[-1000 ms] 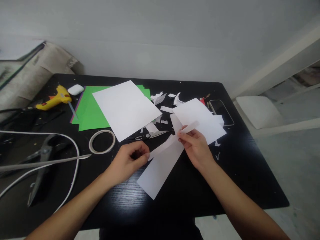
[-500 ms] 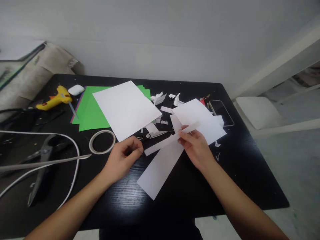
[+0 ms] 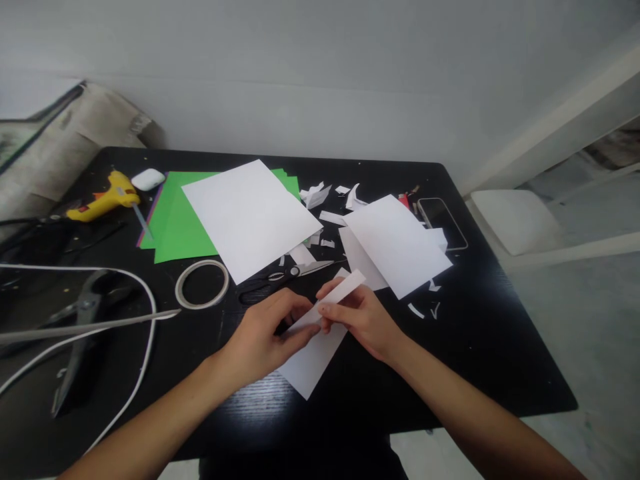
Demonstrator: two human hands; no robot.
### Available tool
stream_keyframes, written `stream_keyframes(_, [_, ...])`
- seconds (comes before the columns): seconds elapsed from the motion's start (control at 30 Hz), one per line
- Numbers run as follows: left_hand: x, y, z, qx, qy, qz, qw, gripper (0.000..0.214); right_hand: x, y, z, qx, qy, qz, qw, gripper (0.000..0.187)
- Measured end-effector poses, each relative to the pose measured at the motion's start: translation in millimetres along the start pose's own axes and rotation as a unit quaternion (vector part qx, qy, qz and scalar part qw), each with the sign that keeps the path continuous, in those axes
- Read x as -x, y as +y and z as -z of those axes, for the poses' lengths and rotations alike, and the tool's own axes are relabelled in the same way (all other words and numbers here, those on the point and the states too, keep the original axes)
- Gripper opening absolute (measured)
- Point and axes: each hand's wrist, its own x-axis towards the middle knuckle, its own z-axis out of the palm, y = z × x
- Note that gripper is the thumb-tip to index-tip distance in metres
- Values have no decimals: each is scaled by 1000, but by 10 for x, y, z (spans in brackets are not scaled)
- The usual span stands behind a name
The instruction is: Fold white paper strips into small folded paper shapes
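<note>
A narrow white paper strip (image 3: pixel 343 291) slants between my two hands above the table. My left hand (image 3: pixel 270 330) pinches its lower end between thumb and fingers. Further up the strip, my right hand (image 3: pixel 363 317) grips it with the thumb on top. Beneath them lies a wider white paper piece (image 3: pixel 309 373), partly covered by the hands. Scissors (image 3: pixel 295 271) with black handles rest just beyond my left hand, blades pointing right. A large white sheet (image 3: pixel 253 217) lies over green paper (image 3: pixel 175 227) behind them. Another white sheet (image 3: pixel 397 243) is beyond my right hand.
A tape roll (image 3: pixel 181 293), yellow glue gun (image 3: pixel 107 197), white case (image 3: pixel 148 179) and pliers (image 3: pixel 85 313) with a looping white cable (image 3: pixel 150 347) occupy the left. Paper scraps (image 3: pixel 315 195) lie at the back centre. A phone (image 3: pixel 443 223) is at the right.
My right hand has moved left and toward me with the paper strip. My left hand has shifted right and taken hold of the strip's lower end. A small curved scrap now shows at the right.
</note>
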Motion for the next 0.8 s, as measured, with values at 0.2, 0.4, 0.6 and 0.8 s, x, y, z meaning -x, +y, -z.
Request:
stream_keyframes(0.2, [4,-5,10,-16,13,-12,1000,14,3,-32,14,-45,-25,-8,999,26])
stream_keyframes(0.4, [11,-4,12,5,25,25,999,14,-3,-26,5,13,10,18,1000,27])
stream_keyframes(0.6, [-1,-15,7,12,65,20,998,17,-6,6,-16,56,44,54,996,24])
stream_keyframes(0.8, [1,-16,-20,36,82,83,993,12,12,5,-18,99,67,77,990,15])
